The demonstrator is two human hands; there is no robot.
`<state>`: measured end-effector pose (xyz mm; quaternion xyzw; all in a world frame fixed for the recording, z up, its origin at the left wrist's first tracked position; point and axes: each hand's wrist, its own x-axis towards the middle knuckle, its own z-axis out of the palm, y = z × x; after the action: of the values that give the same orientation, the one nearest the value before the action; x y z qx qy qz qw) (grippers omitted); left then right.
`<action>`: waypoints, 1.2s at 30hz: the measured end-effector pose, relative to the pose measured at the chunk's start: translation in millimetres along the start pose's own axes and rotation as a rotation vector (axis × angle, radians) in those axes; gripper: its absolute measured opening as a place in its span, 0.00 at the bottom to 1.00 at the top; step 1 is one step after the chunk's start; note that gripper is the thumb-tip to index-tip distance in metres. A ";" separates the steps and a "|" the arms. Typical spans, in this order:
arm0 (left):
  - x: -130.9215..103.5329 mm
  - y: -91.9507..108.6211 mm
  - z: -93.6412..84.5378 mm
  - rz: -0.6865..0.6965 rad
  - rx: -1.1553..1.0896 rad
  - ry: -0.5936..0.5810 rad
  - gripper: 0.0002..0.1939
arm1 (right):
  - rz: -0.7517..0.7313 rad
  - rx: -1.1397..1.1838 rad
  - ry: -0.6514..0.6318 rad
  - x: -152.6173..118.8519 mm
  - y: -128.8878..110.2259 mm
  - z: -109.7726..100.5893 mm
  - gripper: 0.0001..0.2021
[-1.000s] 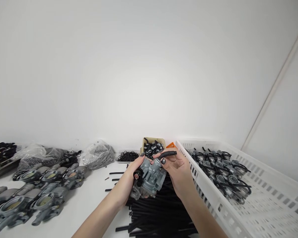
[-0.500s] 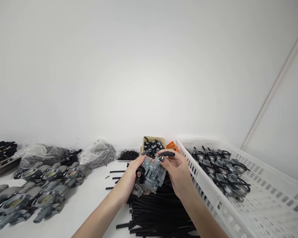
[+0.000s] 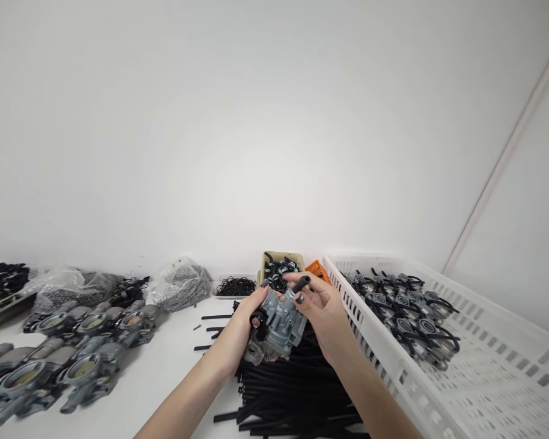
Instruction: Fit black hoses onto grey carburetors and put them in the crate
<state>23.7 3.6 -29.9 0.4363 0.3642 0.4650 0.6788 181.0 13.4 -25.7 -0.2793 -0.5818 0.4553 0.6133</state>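
A grey metal carburetor (image 3: 281, 326) is held above the table in my left hand (image 3: 238, 326), whose fingers wrap round its left side. A short black rubber tube (image 3: 301, 283) stands at the carburetor's upper end, tilted up and to the right. My right hand (image 3: 322, 308) is closed at that end, thumb and fingers round the tube's base. I cannot tell how far the tube sits on the carburetor. Under both hands lies a pile of long black hoses (image 3: 297, 390).
Several carburetors (image 3: 85, 369) stand at the left, near plastic bags of parts (image 3: 180, 283). At the back are a tray of black rings (image 3: 236, 286), a beige bin (image 3: 281, 256) and an orange basket (image 3: 318, 270). A white crate (image 3: 489, 372) on the right holds hosed carburetors (image 3: 405, 311).
The short rubber tube has swung from pointing right to pointing more upward. My right fingers have shifted slightly around it. My left hand keeps its hold on the carburetor.
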 end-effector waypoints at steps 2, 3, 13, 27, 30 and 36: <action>0.0 1.2 -2.3 -0.013 -0.022 0.008 0.32 | 0.021 -0.003 -0.144 0.9 -4.2 -4.5 0.18; 0.1 1.9 -4.0 -0.013 -0.033 0.001 0.32 | 0.042 0.019 -0.196 1.4 -5.8 -6.9 0.18; -1.1 5.6 -10.7 -0.008 -0.026 -0.017 0.30 | 0.125 0.161 -0.050 0.0 -1.6 -0.4 0.23; -2.3 16.7 -12.4 -0.002 -0.089 -0.040 0.28 | 0.100 0.265 -0.286 2.3 -1.9 -4.7 0.14; -3.4 16.9 -14.3 0.012 -0.076 -0.031 0.27 | 0.117 0.236 -0.174 -1.0 -4.5 -2.0 0.13; -1.5 5.4 -12.4 -0.018 0.049 -0.045 0.32 | 0.132 0.132 -0.166 0.5 0.7 -1.7 0.16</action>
<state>10.4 6.3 -29.1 0.4598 0.3640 0.4400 0.6801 182.4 14.5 -26.4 -0.2374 -0.5795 0.5537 0.5488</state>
